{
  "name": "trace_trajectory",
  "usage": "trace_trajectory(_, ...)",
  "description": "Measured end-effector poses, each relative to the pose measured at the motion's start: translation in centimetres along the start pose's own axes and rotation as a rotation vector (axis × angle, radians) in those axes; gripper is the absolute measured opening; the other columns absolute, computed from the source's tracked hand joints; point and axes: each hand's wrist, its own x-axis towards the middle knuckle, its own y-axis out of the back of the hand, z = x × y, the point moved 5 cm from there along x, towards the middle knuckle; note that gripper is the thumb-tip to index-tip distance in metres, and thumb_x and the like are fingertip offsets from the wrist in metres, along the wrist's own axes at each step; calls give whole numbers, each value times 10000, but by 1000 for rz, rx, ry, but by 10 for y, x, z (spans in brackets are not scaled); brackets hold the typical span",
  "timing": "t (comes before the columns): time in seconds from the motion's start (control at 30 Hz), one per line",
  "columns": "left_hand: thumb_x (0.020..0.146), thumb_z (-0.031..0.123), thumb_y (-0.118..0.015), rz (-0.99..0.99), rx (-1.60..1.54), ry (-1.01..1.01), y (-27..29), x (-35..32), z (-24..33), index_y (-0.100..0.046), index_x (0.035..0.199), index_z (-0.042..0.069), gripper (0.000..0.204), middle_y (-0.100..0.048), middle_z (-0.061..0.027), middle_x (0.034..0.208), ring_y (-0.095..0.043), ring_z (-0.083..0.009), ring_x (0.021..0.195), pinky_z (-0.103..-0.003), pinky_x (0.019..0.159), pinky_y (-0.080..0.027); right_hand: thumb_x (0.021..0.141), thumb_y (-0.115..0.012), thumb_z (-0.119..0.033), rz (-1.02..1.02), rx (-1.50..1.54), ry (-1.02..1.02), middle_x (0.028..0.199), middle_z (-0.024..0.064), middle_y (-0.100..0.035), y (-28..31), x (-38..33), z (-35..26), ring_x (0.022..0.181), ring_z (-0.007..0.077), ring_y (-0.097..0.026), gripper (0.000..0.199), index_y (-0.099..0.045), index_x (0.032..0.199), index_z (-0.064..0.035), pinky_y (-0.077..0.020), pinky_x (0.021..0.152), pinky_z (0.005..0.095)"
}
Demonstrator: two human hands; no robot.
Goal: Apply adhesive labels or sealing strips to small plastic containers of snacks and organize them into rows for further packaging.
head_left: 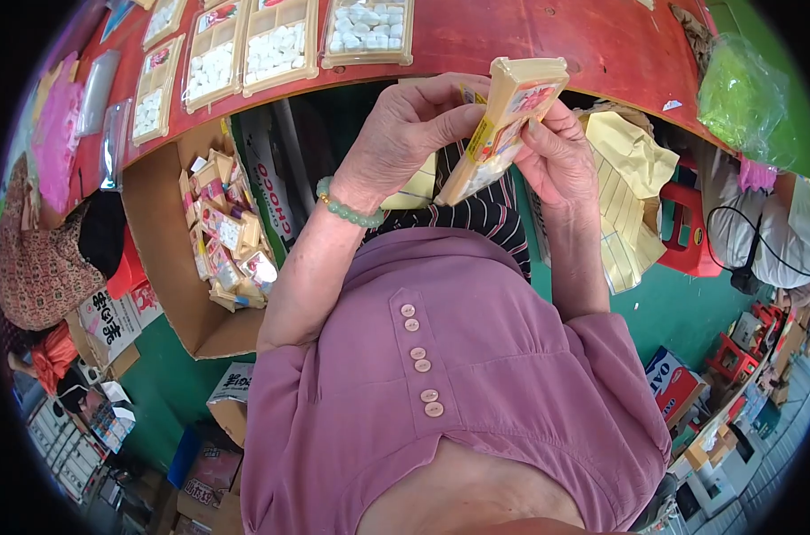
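In front of my chest I hold a flat cream plastic box (512, 111), tilted up on edge, with a red-and-pink picture label and a yellow strip along its side. My right hand (561, 156) grips the box from the right, thumb on its face and fingers behind. At the box's left edge my left hand (418, 129) is closed on a yellow sticker (483, 138), its thumb pressing beside it; part of the sticker shows between thumb and fingers. Fingertips behind the box are hidden.
Open cream trays of white pieces (280, 49) line the red table (476, 36). A cardboard box (155, 209) of filled packs stands at lower left. Yellow paper sheets (632, 156) and a red stool (690, 223) are at right, near a green plastic bag (744, 94).
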Motion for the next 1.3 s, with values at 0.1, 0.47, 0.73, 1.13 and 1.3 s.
trace_trajectory(0.1,879,143,-656,2,15,-31,-2,-4,-1,-567,1206,-7,370,-638,-40,1034,-597,-86,908,-232,841,-481,841,-638,-16,-26,-56,-7,1187,147,-601,-2,-2,4,1098,239,-587,399,-534,1222,37,-454,986,384)
trace_trajectory(0.47,830,-3,-658,329,335,-207,4,-33,16,-573,959,2,155,-578,-8,840,-544,-47,762,-194,697,-455,742,-755,-150,-108,-574,352,874,138,-570,-23,-7,-3,795,266,-546,326,-630,982,32,-438,691,356)
trace_trajectory(0.73,712,-11,-684,158,830,-686,5,-57,31,-597,1090,-41,388,-644,-185,1052,-644,-306,924,-339,817,-513,757,-657,-100,-101,-982,659,858,106,-637,-46,-16,-17,786,253,-595,200,-685,912,24,-485,719,367)
trace_trajectory(1.13,838,240,-672,-61,685,-600,-2,-47,27,-596,1073,-85,408,-628,-287,1061,-633,-377,1007,-437,881,-507,704,-725,-104,-209,-1040,680,840,66,-642,-55,-16,-19,767,227,-601,239,-715,928,-21,-498,663,312)
trace_trajectory(1.3,814,171,-693,-69,684,-625,-11,-40,33,-633,1040,-21,303,-666,-209,993,-663,-330,957,-415,849,-533,746,-697,-128,-141,-1035,678,850,75,-637,-53,-18,-20,775,224,-597,253,-708,967,-5,-491,674,307)
